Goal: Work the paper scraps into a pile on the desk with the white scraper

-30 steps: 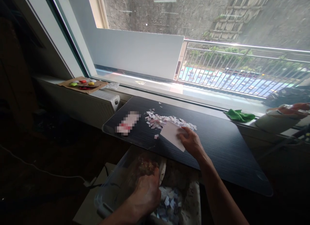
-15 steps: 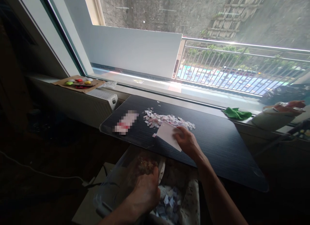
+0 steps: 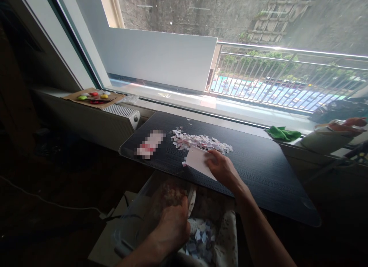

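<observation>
My right hand (image 3: 220, 165) pinches a white card (image 3: 197, 159), whose far edge meets a long heap of small paper scraps (image 3: 201, 141) on the dark table (image 3: 253, 175). One loose scrap (image 3: 184, 164) lies left of the card. Below the table's front edge my left hand (image 3: 174, 221) is closed beside a clear plastic container (image 3: 146, 205); what its fingers grip is hidden. Right of that hand, a cloth-lined bin (image 3: 227, 236) holds larger paper pieces (image 3: 201, 238).
A blurred-out pinkish item (image 3: 151, 144) lies at the table's left. Behind are a radiator (image 3: 123, 115) with colourful items on brown paper (image 3: 92, 97), a green cloth (image 3: 283, 133) and a pot (image 3: 324, 138) on the sill. A white cable (image 3: 57, 205) crosses the floor.
The view has shifted slightly. The card remains at the near edge of the heap, with barely any movement of either hand.
</observation>
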`<state>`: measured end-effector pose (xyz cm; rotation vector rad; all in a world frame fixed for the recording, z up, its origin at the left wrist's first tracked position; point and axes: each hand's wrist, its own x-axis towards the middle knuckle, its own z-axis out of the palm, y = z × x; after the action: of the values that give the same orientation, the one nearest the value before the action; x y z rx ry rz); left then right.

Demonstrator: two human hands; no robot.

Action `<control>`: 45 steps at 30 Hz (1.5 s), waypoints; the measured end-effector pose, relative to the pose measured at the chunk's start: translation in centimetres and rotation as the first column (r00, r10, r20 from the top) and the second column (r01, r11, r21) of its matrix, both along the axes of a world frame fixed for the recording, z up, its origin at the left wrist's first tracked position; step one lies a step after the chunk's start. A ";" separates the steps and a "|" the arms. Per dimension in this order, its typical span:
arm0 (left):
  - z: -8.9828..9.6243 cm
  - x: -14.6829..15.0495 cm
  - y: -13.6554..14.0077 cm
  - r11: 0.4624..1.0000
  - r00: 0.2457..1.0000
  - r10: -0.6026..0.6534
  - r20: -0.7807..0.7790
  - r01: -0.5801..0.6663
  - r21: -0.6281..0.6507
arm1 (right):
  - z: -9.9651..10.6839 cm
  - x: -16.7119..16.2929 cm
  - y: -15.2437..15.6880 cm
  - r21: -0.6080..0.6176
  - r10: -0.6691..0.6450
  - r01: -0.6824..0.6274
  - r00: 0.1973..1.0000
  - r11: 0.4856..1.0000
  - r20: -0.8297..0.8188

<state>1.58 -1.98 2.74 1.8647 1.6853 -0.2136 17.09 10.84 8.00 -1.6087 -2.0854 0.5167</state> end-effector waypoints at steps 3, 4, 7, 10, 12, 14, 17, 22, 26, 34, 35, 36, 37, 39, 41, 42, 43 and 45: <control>-0.1 -0.1 -0.1 1.000 1.000 0.005 -0.004 -0.005 -0.007 | 0.2 0.5 -0.2 0.036 -0.020 0.020 1.000 0.999 0.001; -0.1 -0.1 -0.1 1.000 1.000 0.005 -0.010 -0.005 -0.011 | 0.3 0.8 -0.2 0.037 -0.033 0.033 0.999 0.999 0.001; -0.1 -0.1 -0.1 1.000 1.000 0.003 -0.021 -0.003 -0.004 | 0.5 1.6 -0.5 0.000 -0.051 0.051 0.999 0.999 0.018; -0.2 0.0 -0.1 1.000 1.000 -0.016 -0.013 0.016 0.025 | 0.4 2.2 -0.6 0.008 -0.081 0.081 0.996 0.997 0.036; -0.3 0.1 -0.1 0.999 1.000 -0.025 -0.018 0.025 0.034 | 0.2 2.1 -0.6 0.026 -0.101 0.101 0.995 0.995 0.017; -0.3 0.1 0.0 0.999 0.999 -0.023 -0.029 0.024 0.031 | 0.0 1.7 -0.5 0.020 -0.074 0.074 0.997 0.997 -0.020; -0.2 0.2 0.1 1.000 0.999 -0.009 -0.046 0.009 0.002 | -0.2 0.5 -0.5 0.002 0.007 -0.007 0.999 1.000 -0.041; -0.2 -0.1 -0.1 1.000 0.999 -0.003 -0.038 0.004 0.011 | 0.4 0.8 -1.1 -0.060 0.056 -0.054 0.998 0.997 0.032; -0.3 -0.4 -0.3 1.000 1.000 -0.007 -0.021 0.008 0.027 | 1.3 3.6 -1.9 -0.060 0.004 0.000 0.998 0.998 0.063; 1.4 -1.8 0.5 0.997 0.997 0.079 0.000 -0.079 -0.026 | -0.6 6.6 -1.3 -0.190 -0.133 0.089 0.963 0.978 -0.235; 1.5 -2.1 0.5 0.995 0.995 0.096 0.010 -0.096 -0.021 | -0.9 6.8 -1.2 -0.222 -0.138 0.077 0.952 0.972 -0.274; 1.5 -2.5 0.5 0.994 0.994 0.110 0.021 -0.110 -0.014 | -1.2 6.9 -1.0 -0.253 -0.134 0.057 0.944 0.966 -0.301; 1.5 -2.9 0.5 0.992 0.992 0.125 0.026 -0.124 -0.010 | -1.3 7.0 -0.9 -0.284 -0.126 0.032 0.939 0.958 -0.321; 1.4 -3.6 0.5 0.989 0.989 0.148 0.028 -0.148 -0.007 | -1.5 7.2 -0.7 -0.322 -0.120 0.000 0.928 0.947 -0.353; 1.2 -4.1 0.6 0.985 0.985 0.170 0.023 -0.170 -0.009 | -1.6 7.2 -0.5 -0.325 -0.156 0.027 0.912 0.945 -0.378; 1.2 -4.4 0.6 0.984 0.984 0.178 0.020 -0.178 -0.007 | -1.7 7.1 -0.4 -0.324 -0.181 0.050 0.904 0.945 -0.388; 1.2 -4.6 0.7 0.983 0.983 0.185 0.016 -0.185 -0.003 | -1.8 6.9 -0.3 -0.329 -0.201 0.066 0.896 0.942 -0.395; 1.3 -4.9 0.8 0.981 0.981 0.193 0.014 -0.193 0.007 | -2.1 6.6 -0.2 -0.373 -0.202 0.039 0.890 0.927 -0.408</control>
<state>-3.37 -1.20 3.99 1.6911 1.8468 -0.1146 23.68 10.60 5.95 -1.6077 -1.6005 1.1526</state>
